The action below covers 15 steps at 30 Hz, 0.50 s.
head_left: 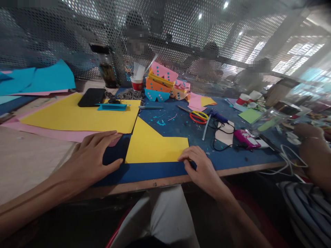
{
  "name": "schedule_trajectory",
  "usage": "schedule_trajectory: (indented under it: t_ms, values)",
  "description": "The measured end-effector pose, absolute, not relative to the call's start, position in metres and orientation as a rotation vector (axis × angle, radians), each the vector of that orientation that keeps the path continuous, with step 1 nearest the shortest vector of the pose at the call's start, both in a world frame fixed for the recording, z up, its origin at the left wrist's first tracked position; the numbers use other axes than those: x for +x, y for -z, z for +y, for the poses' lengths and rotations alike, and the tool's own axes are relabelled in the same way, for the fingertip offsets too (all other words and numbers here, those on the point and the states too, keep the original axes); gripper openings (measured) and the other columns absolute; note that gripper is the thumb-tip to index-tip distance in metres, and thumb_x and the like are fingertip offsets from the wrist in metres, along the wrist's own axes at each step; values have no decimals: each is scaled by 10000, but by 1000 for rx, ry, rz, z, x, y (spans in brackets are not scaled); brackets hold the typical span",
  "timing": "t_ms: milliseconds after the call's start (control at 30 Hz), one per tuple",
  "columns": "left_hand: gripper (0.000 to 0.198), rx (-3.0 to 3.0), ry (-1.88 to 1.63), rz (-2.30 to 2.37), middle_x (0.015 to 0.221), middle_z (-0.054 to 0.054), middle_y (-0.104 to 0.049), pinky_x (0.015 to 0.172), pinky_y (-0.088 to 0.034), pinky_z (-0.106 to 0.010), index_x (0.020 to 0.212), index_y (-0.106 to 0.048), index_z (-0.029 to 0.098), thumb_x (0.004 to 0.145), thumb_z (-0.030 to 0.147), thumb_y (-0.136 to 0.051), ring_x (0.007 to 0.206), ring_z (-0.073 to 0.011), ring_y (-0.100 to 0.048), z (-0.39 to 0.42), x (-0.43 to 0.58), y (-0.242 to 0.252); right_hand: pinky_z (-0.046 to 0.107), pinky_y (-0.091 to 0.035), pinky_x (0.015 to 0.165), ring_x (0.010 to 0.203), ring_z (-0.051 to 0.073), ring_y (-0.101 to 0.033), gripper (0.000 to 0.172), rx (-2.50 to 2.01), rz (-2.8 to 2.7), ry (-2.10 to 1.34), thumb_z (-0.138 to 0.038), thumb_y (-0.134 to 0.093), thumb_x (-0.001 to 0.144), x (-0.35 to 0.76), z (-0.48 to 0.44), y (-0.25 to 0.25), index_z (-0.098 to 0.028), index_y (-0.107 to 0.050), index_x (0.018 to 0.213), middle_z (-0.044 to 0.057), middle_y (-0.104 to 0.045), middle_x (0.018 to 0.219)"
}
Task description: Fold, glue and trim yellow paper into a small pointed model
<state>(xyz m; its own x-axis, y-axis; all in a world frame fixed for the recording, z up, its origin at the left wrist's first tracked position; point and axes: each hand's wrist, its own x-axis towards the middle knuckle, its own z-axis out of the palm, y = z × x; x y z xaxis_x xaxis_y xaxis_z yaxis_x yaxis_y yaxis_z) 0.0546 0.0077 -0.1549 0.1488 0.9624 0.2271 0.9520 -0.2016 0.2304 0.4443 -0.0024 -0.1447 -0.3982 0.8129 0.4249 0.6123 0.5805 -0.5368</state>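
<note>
A folded yellow paper piece (152, 146) lies on a dark blue sheet (155, 170) at the table's front edge. My right hand (200, 167) pinches the yellow piece's lower right corner, fingers curled together. To the left of the yellow piece, my left hand (93, 156) lies flat with its fingers spread on the blue sheet. It holds nothing.
A large yellow sheet (77, 117) over pink paper lies at the left, with a black phone (91, 97) on it. Scissors (198, 116), a glue gun (218, 117), cables, cups and a stack of dotted paper crafts (160, 84) sit further back. Another person's arm (312, 151) rests at the right.
</note>
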Motion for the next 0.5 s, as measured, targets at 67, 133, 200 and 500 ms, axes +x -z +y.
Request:
schedule_trajectory:
  t_ms: [67,133,200,500]
  values:
    - [639,2381,-588,1957,1711,-180,-572,1295,-388,-722,1617,-530,231,1039,500,-566,1578,-466,-477,7,52,155,451,-536,974,1057,265,-713,295,-1133,-2143,-387,-14,-572,1018,444,-3,144,-263,-730,1024,47,-795,1071]
    - [566,2447,-725,1875,1693,-160,-600,1327,-378,-692,1575,-571,247,1061,484,-579,1594,-440,-481,4,55,153,455,-533,987,1061,266,-716,292,-1145,-2136,-390,-20,-572,1025,443,-3,145,-266,-729,1026,47,-794,1074]
    - [462,2537,-843,1690,1624,-122,-680,1327,-415,-633,1517,-632,278,1091,450,-585,1574,-395,-528,-2,65,151,463,-528,1005,1066,266,-718,289,-1153,-2131,-395,-24,-575,1032,444,-3,146,-269,-728,1028,44,-795,1078]
    - [297,2664,-918,1097,1092,-67,-836,914,-592,-404,1110,-812,250,1145,264,-518,1026,-249,-755,-1,128,155,456,-511,983,1094,275,-706,175,-1208,-2137,-354,-93,-636,1083,423,-6,137,-247,-719,1082,58,-808,1111]
